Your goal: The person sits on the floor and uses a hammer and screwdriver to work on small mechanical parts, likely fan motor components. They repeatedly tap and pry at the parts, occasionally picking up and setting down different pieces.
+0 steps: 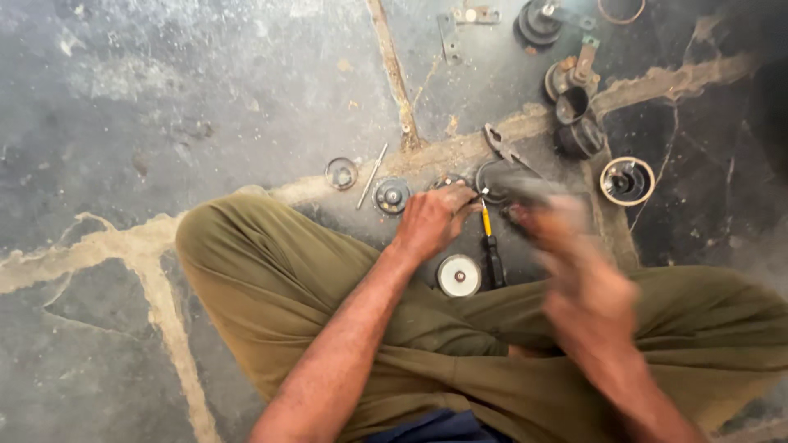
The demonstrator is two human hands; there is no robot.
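Cracked grey concrete floor (205,90), patched along pale seams, strewn with small metal parts across the upper half of the frame. Seated cross-legged on it, in olive trousers (271,279), knees spread to left and right of the frame. Left hand (432,220) at centre, fingers curled down tight on a small round metal part (450,180) that rests on the floor, mostly hidden beneath the fingertips. Right hand (566,262) right of centre, smeared by motion blur, so cannot tell whether spread or closed, nor whether holding anything; just above it a dark ring-shaped part (502,180), also blurred. Between the two hands, a yellow-and-black screwdriver (491,246) lying on the floor, tip toward the top of the frame. Just below the left hand, a pale disc (459,275) with a dark centre, close against the trouser leg. Left of the hand, a grey disc with a hub (392,196), a thin metal rod (372,175) and a small ring (341,173), each apart from the others. Pliers (507,148) above the dark ring. Toward the upper right, a cluster of dark cup-shaped housings (579,123) and a cream-rimmed round part (627,180).
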